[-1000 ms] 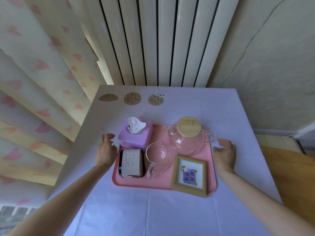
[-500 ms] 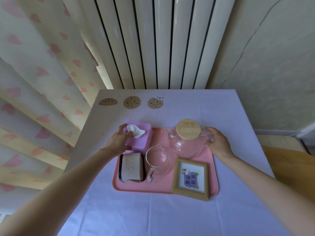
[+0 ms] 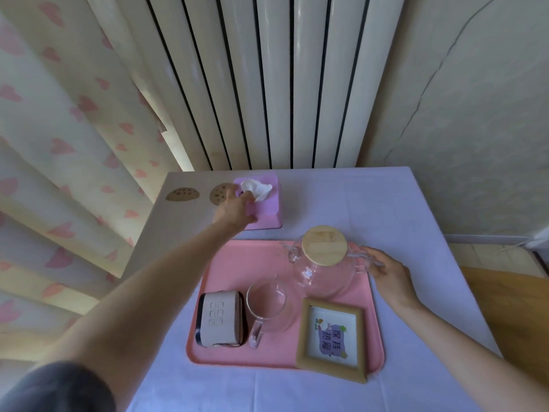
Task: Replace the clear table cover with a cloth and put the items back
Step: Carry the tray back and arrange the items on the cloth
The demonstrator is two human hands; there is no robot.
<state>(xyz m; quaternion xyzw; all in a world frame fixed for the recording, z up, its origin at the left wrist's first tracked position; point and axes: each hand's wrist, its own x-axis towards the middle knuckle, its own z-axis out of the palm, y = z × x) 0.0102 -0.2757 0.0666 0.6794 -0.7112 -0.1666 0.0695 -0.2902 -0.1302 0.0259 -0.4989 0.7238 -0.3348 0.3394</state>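
A lavender cloth point(image 3: 392, 203) covers the table. The pink tray point(image 3: 231, 263) lies on it and holds a glass teapot point(image 3: 320, 278) with a wooden lid, a glass cup point(image 3: 267, 304), a small beige device point(image 3: 219, 321) and a wooden picture frame point(image 3: 331, 334). The purple tissue box point(image 3: 267, 206) is off the tray, at the back of the table beside the cookie prints. My left hand point(image 3: 234, 211) grips the box's left side. At the tray's right edge, the fingers of my right hand point(image 3: 386, 272) close on the teapot's handle.
A white ribbed radiator point(image 3: 282, 84) stands right behind the table. Heart-patterned curtains point(image 3: 59, 144) hang on the left. A wall runs along the right, with a wooden surface point(image 3: 511, 307) low beside the table. The cloth's near part is bare.
My left hand carried the tissue box from the tray to the table's back left. My right hand moved in from beside the tray to the teapot's handle.
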